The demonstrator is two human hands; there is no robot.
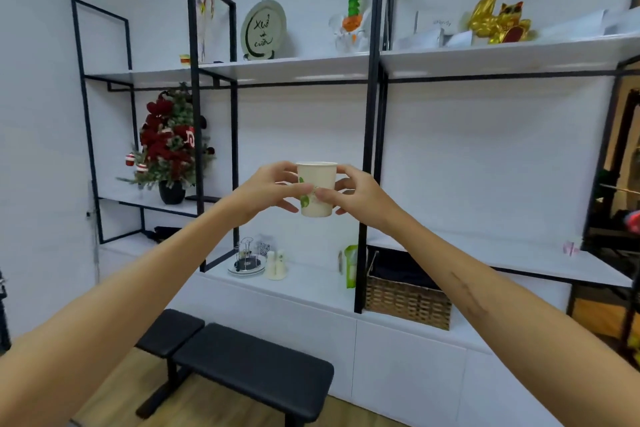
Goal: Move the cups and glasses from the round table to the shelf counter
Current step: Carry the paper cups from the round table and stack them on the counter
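Paper cup (317,191) pinched between left hand (268,192) and right hand (351,192), above surface (311,282). Possibly two cups (276,265) delivered; remainder unseen.

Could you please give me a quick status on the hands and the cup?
Left hand and right hand both pinch paper cup, upright, in the air. Shelf counter ahead. Black bench stands before it.
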